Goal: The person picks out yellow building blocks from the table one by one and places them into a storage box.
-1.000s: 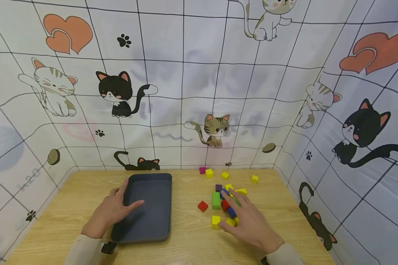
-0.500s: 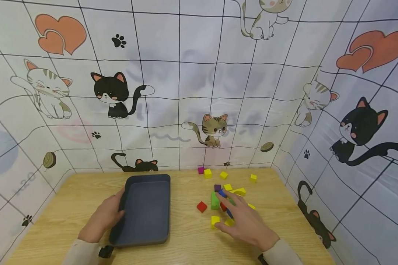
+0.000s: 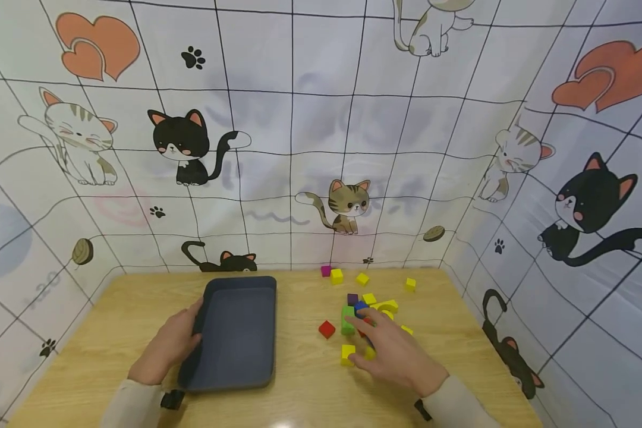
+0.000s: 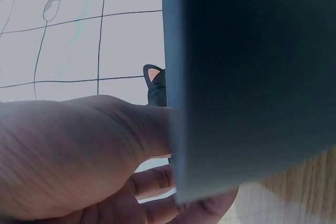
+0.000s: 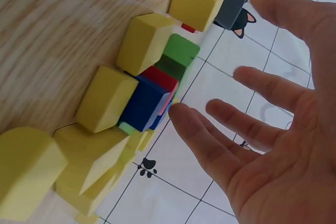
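Observation:
My left hand holds the left edge of a dark grey tray. In the left wrist view the thumb meets the tray's wall, which hides its tip, and fingertips show below the edge. With fingers spread and the palm bare, my right hand hovers over a cluster of toy blocks. Beneath or beside it are a green block, a blue block, a red block and several yellow blocks. It hides part of the cluster in the head view.
A red block lies between tray and cluster. Farther back are a magenta block and several small yellow blocks. A cat-print curtain rises behind and beside the wooden table.
My left hand has drawn back from above the tray's interior to its left edge. The right hand has stayed over the cluster, shifting slightly. The blocks look unmoved.

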A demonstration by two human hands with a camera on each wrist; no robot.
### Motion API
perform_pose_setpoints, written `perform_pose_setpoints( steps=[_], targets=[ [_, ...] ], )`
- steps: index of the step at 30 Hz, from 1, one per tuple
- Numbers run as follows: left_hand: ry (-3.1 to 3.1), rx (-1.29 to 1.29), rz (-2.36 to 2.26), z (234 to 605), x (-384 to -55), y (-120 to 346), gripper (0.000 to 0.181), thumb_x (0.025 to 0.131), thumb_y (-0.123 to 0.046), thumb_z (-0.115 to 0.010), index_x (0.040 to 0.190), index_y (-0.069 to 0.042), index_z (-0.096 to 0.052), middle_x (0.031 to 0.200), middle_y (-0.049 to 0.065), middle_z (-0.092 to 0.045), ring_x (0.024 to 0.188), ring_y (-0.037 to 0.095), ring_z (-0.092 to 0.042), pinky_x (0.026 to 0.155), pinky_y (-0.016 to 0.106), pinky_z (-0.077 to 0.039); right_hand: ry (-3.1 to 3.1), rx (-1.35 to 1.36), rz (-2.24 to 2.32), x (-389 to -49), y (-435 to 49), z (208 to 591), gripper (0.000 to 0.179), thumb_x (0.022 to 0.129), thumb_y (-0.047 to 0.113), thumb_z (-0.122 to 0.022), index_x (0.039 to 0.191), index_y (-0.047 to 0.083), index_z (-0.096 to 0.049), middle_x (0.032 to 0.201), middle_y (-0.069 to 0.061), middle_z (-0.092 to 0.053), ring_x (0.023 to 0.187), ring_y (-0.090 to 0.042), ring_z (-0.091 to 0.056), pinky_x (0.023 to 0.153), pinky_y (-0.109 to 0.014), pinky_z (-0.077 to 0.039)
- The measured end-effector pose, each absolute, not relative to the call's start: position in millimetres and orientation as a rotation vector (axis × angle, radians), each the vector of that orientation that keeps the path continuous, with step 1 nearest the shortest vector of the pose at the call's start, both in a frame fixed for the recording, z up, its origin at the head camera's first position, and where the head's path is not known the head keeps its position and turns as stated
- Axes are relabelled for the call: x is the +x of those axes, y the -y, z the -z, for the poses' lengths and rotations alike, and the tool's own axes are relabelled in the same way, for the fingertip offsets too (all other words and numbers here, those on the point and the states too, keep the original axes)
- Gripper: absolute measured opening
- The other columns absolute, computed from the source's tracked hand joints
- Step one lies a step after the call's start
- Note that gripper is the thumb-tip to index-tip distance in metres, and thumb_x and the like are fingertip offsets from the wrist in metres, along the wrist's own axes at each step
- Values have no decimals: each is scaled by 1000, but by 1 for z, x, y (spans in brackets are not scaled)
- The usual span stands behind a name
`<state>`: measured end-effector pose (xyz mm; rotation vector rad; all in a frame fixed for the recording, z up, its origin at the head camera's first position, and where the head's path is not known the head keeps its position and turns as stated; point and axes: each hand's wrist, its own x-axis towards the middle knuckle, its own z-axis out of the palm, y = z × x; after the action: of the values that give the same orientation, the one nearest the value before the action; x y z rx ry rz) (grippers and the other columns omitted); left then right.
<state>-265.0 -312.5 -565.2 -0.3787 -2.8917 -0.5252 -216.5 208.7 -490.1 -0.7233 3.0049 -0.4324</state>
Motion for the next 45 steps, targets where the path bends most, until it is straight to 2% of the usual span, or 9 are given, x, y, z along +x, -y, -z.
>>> perform_pose_setpoints(
  steps=[6,12,19,25,31,36,38,42,45],
  targets=[
    [2872,-381,527,595,-287,331,103,91,-8,-92,176,7,-36,133,42,-74,115,59,-75,88,60,-64,-2945,-816,445,-218,-202,481,68,98,39,-95,159,20,-73,149,-8,-68,113,-17,-64,93,-38,-64],
    [2909,-362,541,608,-300,336,98,91,-8,-92,173,8,-41,137,41,-74,122,59,-75,98,68,-63,-2860,-841,449,-221,-196,480,59,98,29,-95,153,19,-78,140,-5,-71,102,-13,-59,83,-26,-58],
    [2881,-357,545,616,-302,337,99,90,-8,-93,173,8,-41,135,38,-77,119,56,-77,95,66,-64,-2786,-869,471,-224,-190,482,45,97,12,-92,142,15,-85,127,-6,-76,83,-5,-57,74,-20,-54],
    [2929,-313,593,611,-295,335,101,92,-9,-94,175,8,-39,127,34,-79,111,51,-79,88,59,-66,-2763,-906,460,-224,-188,485,39,96,4,-92,134,13,-87,117,-2,-78,87,-3,-60,79,-20,-60],
    [2958,-321,636,614,-295,332,100,90,-7,-93,174,8,-41,127,32,-80,112,47,-81,90,57,-67,-2769,-900,409,-225,-187,485,33,94,1,-93,125,12,-89,114,-2,-79,95,-7,-71,88,-27,-67],
    [3007,-271,684,561,-268,308,93,92,0,-88,170,16,-40,129,39,-77,116,53,-79,95,63,-66,-2772,-929,395,-223,-181,482,29,94,1,-93,122,10,-89,116,-5,-80,100,-11,-76,89,-28,-68],
    [3006,-281,669,562,-271,311,94,91,0,-88,170,16,-39,128,39,-77,114,53,-78,92,63,-66,-2774,-945,393,-223,-179,482,29,94,0,-93,121,9,-88,117,-5,-81,101,-12,-76,88,-28,-68],
    [2932,-324,606,607,-294,334,98,91,-7,-91,172,10,-40,125,34,-78,109,50,-79,85,59,-66,-2761,-939,386,-227,-176,481,28,95,2,-94,120,11,-88,119,-5,-81,100,-10,-76,88,-28,-68],
    [2939,-303,598,598,-288,330,96,92,-9,-91,173,8,-41,128,34,-78,113,52,-78,89,61,-65,-2746,-923,376,-227,-172,480,30,95,4,-95,124,12,-89,120,-4,-82,99,-9,-74,91,-28,-69]
  ],
)
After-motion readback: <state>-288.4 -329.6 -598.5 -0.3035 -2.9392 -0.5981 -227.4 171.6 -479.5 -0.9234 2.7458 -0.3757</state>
